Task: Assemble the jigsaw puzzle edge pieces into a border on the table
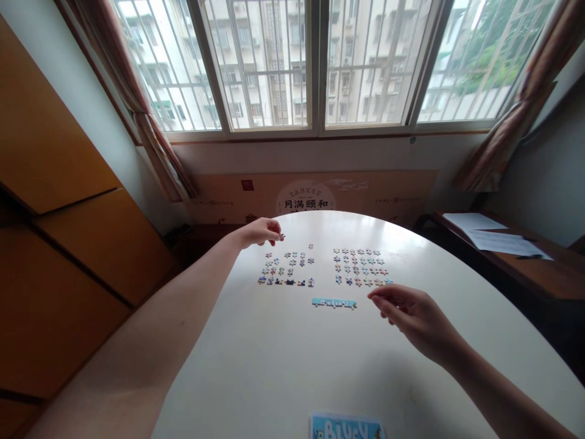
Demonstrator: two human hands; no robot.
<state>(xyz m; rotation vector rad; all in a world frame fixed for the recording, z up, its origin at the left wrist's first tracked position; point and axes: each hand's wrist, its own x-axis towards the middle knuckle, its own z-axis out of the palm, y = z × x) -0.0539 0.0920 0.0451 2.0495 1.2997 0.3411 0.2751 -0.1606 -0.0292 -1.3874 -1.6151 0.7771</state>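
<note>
My left hand (pixel 262 233) reaches to the far left of the white table with its fingertips closed on a small jigsaw puzzle piece (pixel 282 236). Just in front of it lies a loose group of puzzle pieces (pixel 292 263), set out in rough rows. A second, tighter block of pieces (pixel 359 261) sits to the right. Nearer to me is a joined blue strip of puzzle (pixel 334 303) with pale lettering. Beside the strip's right end hovers my right hand (pixel 411 314), fingers curled and pinched; whatever they hold, if anything, cannot be made out.
A blue picture card or box (pixel 347 427) lies at the table's near edge, cut off by the view. The white round table (pixel 256 360) stands before a barred window. Papers (pixel 496 235) and a pen (pixel 529 256) rest on a brown desk at right.
</note>
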